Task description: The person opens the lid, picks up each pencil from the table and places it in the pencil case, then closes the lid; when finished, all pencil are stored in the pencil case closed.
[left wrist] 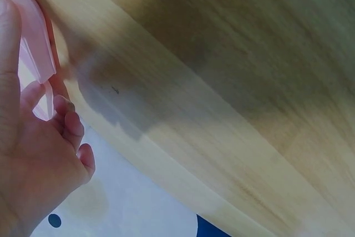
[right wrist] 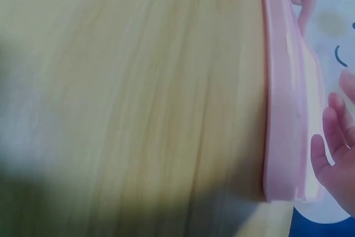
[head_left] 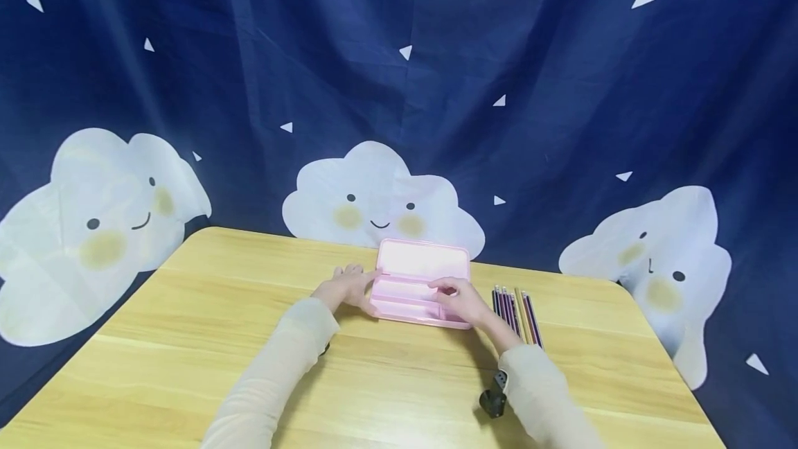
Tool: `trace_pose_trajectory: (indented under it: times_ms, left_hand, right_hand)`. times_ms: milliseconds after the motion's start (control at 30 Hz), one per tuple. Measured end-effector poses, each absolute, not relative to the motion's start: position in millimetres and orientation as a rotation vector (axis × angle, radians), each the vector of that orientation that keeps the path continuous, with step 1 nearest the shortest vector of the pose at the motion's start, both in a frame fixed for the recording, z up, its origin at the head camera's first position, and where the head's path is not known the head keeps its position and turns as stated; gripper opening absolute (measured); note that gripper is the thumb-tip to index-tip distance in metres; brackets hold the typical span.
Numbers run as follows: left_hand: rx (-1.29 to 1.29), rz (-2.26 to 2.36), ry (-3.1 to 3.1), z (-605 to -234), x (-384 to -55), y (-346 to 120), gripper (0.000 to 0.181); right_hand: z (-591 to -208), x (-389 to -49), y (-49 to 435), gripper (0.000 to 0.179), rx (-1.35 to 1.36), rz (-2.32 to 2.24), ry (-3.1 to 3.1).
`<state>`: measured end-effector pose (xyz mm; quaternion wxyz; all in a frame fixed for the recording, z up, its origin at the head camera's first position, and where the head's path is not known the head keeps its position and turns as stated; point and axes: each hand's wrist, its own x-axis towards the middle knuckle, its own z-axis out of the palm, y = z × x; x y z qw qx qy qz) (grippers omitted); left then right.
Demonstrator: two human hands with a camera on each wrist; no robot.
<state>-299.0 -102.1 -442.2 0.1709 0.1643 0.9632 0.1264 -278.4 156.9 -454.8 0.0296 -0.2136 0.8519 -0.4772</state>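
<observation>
A pink pencil case (head_left: pixel 424 260) lies on the table with its lid raised at the back. Its tray, divided into compartments, faces up. At the case's left end, my left hand (head_left: pixel 349 287) grips it, the thumb near the front corner and a finger by the hinge side. The left wrist view has that hand (left wrist: pixel 41 148) beside the pink edge, other fingers loosely bent. My right hand (head_left: pixel 460 300) is over the right part of the tray. Its fingers (right wrist: pixel 334 129) are spread and slightly bent, with nothing visible between them in the right wrist view.
Several pencils (head_left: pixel 513 310) lie side by side on the wooden table (head_left: pixel 187 338), right of the case and partly behind the right forearm. A black wrist device (head_left: pixel 494 397) hangs under the right sleeve. Behind the table hangs a blue curtain (head_left: pixel 349 54) with clouds.
</observation>
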Motion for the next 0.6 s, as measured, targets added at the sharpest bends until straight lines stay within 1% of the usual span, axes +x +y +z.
trace_pose_trajectory:
  times_ms: [233,600]
  left_hand:
    - [0.494,0.369,2.732,-438,-297,-102,0.099]
    - [0.476,0.385,2.732,-439,-296,-101,0.099]
  right_hand:
    - [-442,-268,179,0.025,-0.554,-1.484,2.634]
    - [-441,-255,230,0.032,-0.535,-1.487,2.691]
